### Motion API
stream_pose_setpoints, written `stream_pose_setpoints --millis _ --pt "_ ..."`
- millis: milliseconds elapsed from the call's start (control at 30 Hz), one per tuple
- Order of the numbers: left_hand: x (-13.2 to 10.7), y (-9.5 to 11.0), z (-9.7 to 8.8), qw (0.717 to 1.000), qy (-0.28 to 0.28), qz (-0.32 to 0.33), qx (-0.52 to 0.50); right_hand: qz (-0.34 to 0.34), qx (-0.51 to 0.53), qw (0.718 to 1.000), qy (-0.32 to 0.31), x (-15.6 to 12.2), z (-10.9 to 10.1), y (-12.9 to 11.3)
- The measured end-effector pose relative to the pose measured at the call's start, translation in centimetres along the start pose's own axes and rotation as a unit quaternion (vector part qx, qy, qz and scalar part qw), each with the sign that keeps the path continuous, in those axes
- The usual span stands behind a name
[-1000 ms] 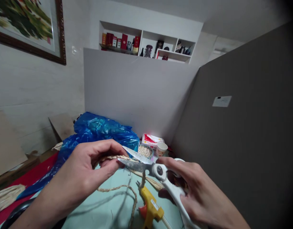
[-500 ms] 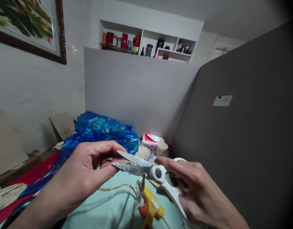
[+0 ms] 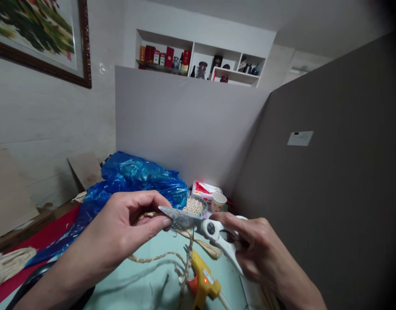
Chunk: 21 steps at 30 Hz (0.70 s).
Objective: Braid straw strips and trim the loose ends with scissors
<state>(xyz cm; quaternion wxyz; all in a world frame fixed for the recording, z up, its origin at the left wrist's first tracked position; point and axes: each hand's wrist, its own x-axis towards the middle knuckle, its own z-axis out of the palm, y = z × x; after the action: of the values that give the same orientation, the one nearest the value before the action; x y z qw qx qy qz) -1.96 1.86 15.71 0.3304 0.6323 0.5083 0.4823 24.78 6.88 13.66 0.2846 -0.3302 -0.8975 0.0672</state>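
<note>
My left hand (image 3: 127, 228) is closed in a pinch on a braided straw-coloured cord, mostly hidden by the fingers. A length of the braided cord (image 3: 157, 257) runs below it over the pale green tabletop (image 3: 120, 288). My right hand (image 3: 265, 249) grips white-handled scissors (image 3: 211, 229). Their blades are together, tips right at my left fingertips. Below the scissors lies a yellow glue gun (image 3: 202, 275), with a small orange light on its side and part of the cord hanging in front. A flat bundle of straw strands (image 3: 207, 248) lies behind it.
Behind my hands are a small woven basket (image 3: 196, 206), a paper cup (image 3: 218, 201) and a red-and-white packet (image 3: 206, 188). A crumpled blue plastic bag (image 3: 140, 176) spreads at the back left. Grey panels (image 3: 185, 125) close off the back and right.
The scissor blades were apart by my left fingers and are now together. My right hand's grip has closed. The straw bundle below the scissors shows more plainly.
</note>
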Motion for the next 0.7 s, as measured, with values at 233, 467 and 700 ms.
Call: stream_pose_setpoints --millis 233,467,700 --pt "0.3 -0.3 -0.3 1.000 0.000 0.007 -0.028 0.013 0.015 1.000 -0.016 0.4 -0.2 -0.9" --pt "0.3 -0.4 -0.5 0.998 -0.002 0.001 -0.057 0.003 -0.040 0.999 -0.014 -0.2 -0.2 -0.3" --pt "0.6 -0.7 -0.7 0.998 0.003 0.006 -0.056 -0.017 -0.024 0.999 0.012 -0.3 0.1 0.3"
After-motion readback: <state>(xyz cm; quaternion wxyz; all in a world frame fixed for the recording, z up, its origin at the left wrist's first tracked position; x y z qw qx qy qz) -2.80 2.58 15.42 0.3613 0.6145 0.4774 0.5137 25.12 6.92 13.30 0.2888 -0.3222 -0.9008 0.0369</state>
